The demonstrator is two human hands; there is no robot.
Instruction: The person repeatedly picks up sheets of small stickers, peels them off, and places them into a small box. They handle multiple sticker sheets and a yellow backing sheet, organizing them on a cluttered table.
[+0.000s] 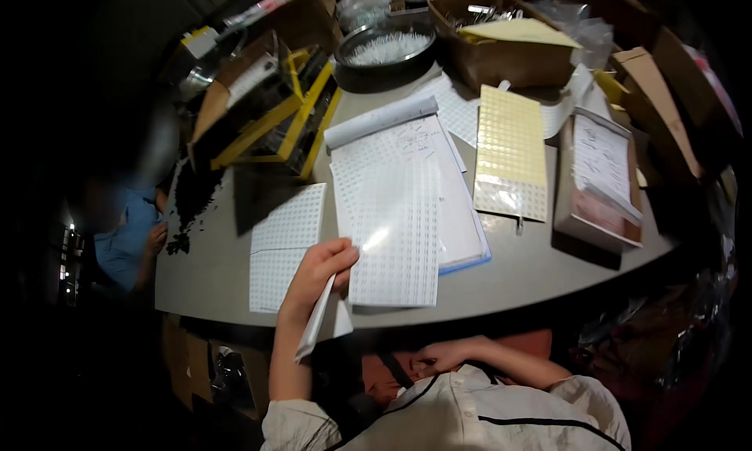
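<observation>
My left hand (319,269) is closed on the left edge of a white label sheet (399,255) printed with rows of small marks, pinching it between thumb and fingers. A folded white paper (315,332) sticks out below the same hand. Behind the held sheet lies a notepad (454,216) with handwriting, its top page rolled back, on a blue-edged board. Another label sheet (286,224) lies flat to the left of the hand. My right hand (439,355) is low at my lap with curled fingers; whether anything is in them is hidden.
On the grey table (501,271) a yellow label sheet (511,146) lies beside an open box of papers (603,169). Farther back stand a metal bowl of small clear pieces (388,50), a brown box (501,55) and a yellow-taped box (290,114). Small dark pieces (192,196) and another person (129,236) are left.
</observation>
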